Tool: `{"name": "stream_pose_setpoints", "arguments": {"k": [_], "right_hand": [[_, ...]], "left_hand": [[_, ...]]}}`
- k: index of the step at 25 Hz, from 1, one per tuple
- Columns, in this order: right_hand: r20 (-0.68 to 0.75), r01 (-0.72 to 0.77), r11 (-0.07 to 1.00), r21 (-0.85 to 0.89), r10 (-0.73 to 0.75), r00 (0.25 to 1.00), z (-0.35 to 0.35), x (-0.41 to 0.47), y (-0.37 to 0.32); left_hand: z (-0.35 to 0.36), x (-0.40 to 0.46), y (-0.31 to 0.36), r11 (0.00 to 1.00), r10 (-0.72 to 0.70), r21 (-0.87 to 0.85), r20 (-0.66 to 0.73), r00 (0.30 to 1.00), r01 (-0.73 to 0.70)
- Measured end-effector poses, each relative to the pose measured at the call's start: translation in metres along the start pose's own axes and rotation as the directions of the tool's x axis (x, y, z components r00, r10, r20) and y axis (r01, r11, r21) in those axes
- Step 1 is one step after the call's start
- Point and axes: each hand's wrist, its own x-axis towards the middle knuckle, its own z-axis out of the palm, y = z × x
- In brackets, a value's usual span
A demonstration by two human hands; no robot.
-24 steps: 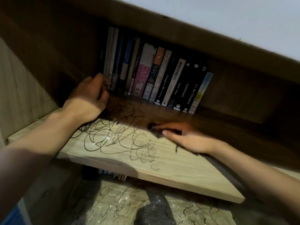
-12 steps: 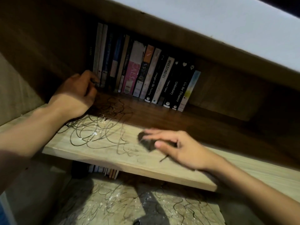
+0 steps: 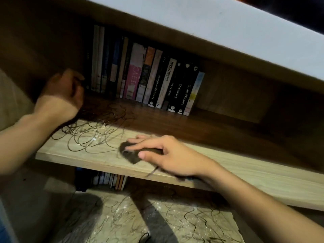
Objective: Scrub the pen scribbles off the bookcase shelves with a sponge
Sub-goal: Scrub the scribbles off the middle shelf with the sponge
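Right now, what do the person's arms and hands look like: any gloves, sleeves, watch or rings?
Both the left hand and the right hand are bare, no gloves. Both forearms are bare, no sleeves showing. No watch, bracelet or ring visible, though the left hand sits in shadow.

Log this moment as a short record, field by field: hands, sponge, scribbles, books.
right hand: grips dark sponge on shelf
left hand: fingers curled, at shelf's left end, holds nothing visible
scribbles: dense on shelf between the hands
lower shelf: also scribbled
books: upright row at shelf's back
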Motion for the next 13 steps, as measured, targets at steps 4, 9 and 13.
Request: {"name": "stream_pose_setpoints", "arguments": {"k": [4,9,13], "right_hand": [[-0.178,-0.343,0.935,-0.088,0.324,0.929,-0.036,0.002,0.048],[-0.015,-0.062,0.998,0.003,0.062,0.998,0.006,0.010,-0.014],[0.065,0.032,0.997,0.065,-0.036,0.997,0.001,-0.019,-0.013]], "left_hand": [[0.004,-0.004,0.006,1.000,0.002,-0.020,0.025,1.000,-0.002],[0.004,-0.001,0.003,1.000,0.003,-0.027,0.066,0.998,-0.001],[-0.001,-0.003,0.004,1.000,0.024,0.013,0.070,0.997,-0.025]]}}
